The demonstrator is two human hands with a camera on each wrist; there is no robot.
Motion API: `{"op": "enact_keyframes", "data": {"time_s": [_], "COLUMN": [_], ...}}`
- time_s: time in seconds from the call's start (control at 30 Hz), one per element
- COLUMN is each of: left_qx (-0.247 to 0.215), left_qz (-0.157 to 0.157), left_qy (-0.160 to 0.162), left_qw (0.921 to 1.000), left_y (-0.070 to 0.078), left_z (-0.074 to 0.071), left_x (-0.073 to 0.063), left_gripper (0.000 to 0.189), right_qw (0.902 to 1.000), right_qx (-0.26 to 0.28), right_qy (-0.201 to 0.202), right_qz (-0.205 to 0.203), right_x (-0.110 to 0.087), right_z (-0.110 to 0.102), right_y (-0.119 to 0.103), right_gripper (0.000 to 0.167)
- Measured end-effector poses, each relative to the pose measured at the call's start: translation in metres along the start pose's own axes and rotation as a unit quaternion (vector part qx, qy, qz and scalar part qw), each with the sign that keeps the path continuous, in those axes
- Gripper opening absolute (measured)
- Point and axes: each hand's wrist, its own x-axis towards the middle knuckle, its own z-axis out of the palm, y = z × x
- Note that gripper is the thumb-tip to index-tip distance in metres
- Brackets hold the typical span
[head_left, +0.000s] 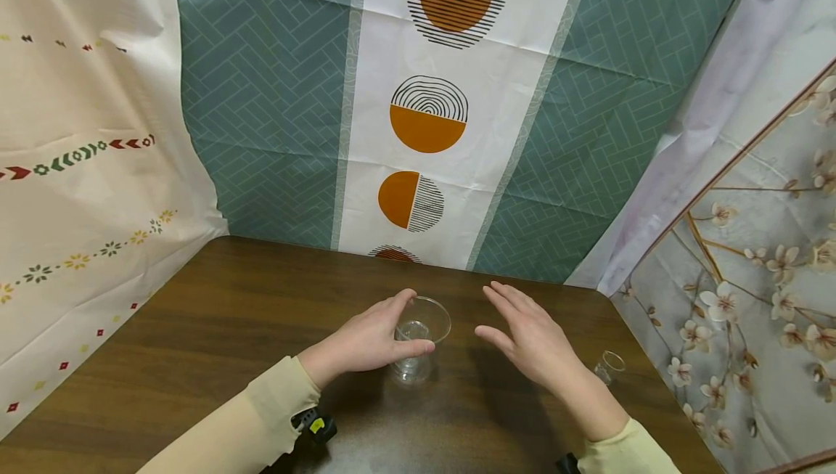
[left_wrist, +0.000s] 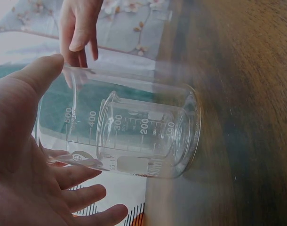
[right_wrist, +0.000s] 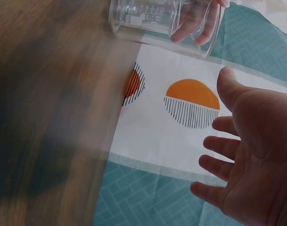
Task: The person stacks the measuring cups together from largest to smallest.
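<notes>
A large clear glass beaker (head_left: pixel 423 371) stands upright on the table, with white volume marks that show in the left wrist view. Inside it sits a smaller glass beaker (left_wrist: pixel 139 125), also marked. My left hand (head_left: pixel 366 336) holds the large beaker near its rim, thumb on one side and index finger on the other. The other fingers spread out beside the glass. To the right of the beakers, my right hand (head_left: pixel 532 336) hovers above the table, fingers extended, thumb apart, holding nothing.
A small glass vessel (head_left: pixel 610 366) stands at the table's right side, partly behind my right wrist. The brown wooden table (head_left: pixel 261 292) ends at a patterned green and white cloth (head_left: pixel 274 96). Floral cloth (head_left: pixel 738 343) hangs at the right, cream cloth (head_left: pixel 85 205) at the left.
</notes>
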Motion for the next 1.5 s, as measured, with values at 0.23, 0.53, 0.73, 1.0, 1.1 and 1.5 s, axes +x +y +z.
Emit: {"op": "enact_keyframes", "data": {"time_s": [0.23, 0.53, 0.73, 1.0, 1.1, 1.5], "left_qx": [0.000, 0.001, 0.002, 0.003, 0.004, 0.002], "left_qz": [0.002, -0.002, -0.001, -0.002, -0.004, -0.006], "left_qy": [0.001, 0.000, 0.000, -0.001, -0.002, -0.002], "left_qw": [1.0000, 1.0000, 1.0000, 1.0000, 1.0000, 1.0000], "left_y": [0.000, 0.001, 0.001, 0.000, 0.000, 0.000], "left_z": [0.000, 0.000, -0.001, 0.000, 0.000, 0.000], "left_x": [0.000, -0.001, -0.001, -0.001, -0.001, -0.001], "left_gripper": [0.099, 0.100, 0.099, 0.099, 0.100, 0.102], "right_qw": [1.0000, 0.9999, 0.9998, 0.9993, 0.9990, 0.9983], "right_qx": [-0.005, -0.015, -0.019, -0.036, -0.043, -0.055], "right_qy": [0.003, 0.005, 0.007, 0.008, 0.013, 0.015], "right_qz": [0.006, 0.002, 0.004, 0.010, 0.009, 0.013], "right_x": [-0.003, -0.004, -0.006, -0.008, -0.009, -0.014], "right_z": [-0.001, -0.004, -0.008, -0.011, -0.011, -0.015], "right_y": [0.006, 0.012, 0.016, 0.022, 0.024, 0.036], "right_gripper": [0.074, 0.075, 0.074, 0.074, 0.074, 0.074]}}
